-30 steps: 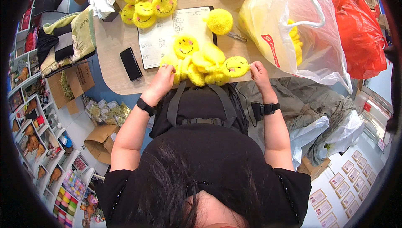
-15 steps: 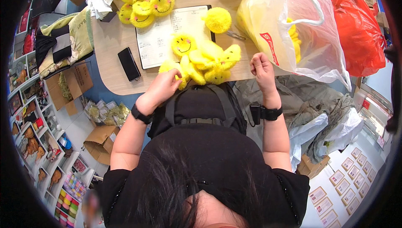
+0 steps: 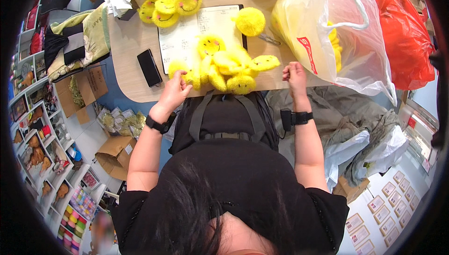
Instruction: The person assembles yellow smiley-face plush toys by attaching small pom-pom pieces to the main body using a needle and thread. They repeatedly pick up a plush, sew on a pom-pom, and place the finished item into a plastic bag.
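Note:
A cluster of fuzzy yellow smiley plush pieces (image 3: 229, 63) lies at the table's near edge, partly over an open notebook (image 3: 174, 40). My left hand (image 3: 175, 91) is at the cluster's left end, its bent fingers closed on the edge of a yellow plush piece (image 3: 177, 67). Right of the cluster, my right hand (image 3: 294, 75) is raised with its fingers curled into the palm. Whatever it holds is too small or hidden to make out. One smiley piece (image 3: 265, 62) sticks out from the cluster toward it, seen nearly edge-on.
A black phone (image 3: 149, 68) lies left of the notebook. More smiley plushes (image 3: 166, 4) sit at the far left, and a round yellow one (image 3: 250, 21) beside a pen (image 3: 270, 40). White (image 3: 346, 44) and red plastic bags (image 3: 404, 35) stand at right. A black bag (image 3: 222, 119) rests before me.
My left hand has shifted left, and the plush piece at its fingers went with it. The right-hand smiley has tipped flatter. A thin thread-like line toward my right hand no longer shows.

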Tool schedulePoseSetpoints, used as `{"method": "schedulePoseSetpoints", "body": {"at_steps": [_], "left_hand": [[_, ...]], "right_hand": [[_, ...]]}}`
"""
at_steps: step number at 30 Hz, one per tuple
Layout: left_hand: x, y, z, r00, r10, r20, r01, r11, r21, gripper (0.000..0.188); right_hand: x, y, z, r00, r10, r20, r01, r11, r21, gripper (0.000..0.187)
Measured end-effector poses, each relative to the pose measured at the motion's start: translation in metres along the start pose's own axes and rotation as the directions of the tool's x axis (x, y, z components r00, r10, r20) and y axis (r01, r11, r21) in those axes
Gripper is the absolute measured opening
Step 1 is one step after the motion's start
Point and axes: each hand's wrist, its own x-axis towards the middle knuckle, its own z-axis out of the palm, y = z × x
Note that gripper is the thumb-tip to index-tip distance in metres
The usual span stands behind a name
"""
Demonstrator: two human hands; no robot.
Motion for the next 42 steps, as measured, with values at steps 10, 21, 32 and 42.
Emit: {"method": "schedulePoseSetpoints", "body": {"at_steps": [10,21,32,42], "left_hand": [[0.015,-0.028,0.019,0.987,0.081,0.140,-0.130,0.916,0.379,0.069],[0.039,-0.034,0.064,0.960,0.223,0.168,-0.275,0.655,0.703,0.037],[0.045,0.003,0.074,0.963,0.223,0.152,-0.270,0.791,0.549,0.044],[0.060,-0.030,0.083,0.948,0.275,0.161,-0.302,0.615,0.728,0.028]], "right_hand": [[0.011,0.042,0.009,0.992,0.123,-0.012,-0.122,0.990,0.072,0.021],[0.009,0.036,0.000,0.995,0.095,-0.036,-0.096,0.995,-0.023,0.020],[0.011,0.035,-0.003,0.995,0.096,-0.025,-0.097,0.995,-0.021,0.021],[0.018,0.037,-0.014,0.990,0.123,-0.063,-0.125,0.992,-0.025,0.021]]}}
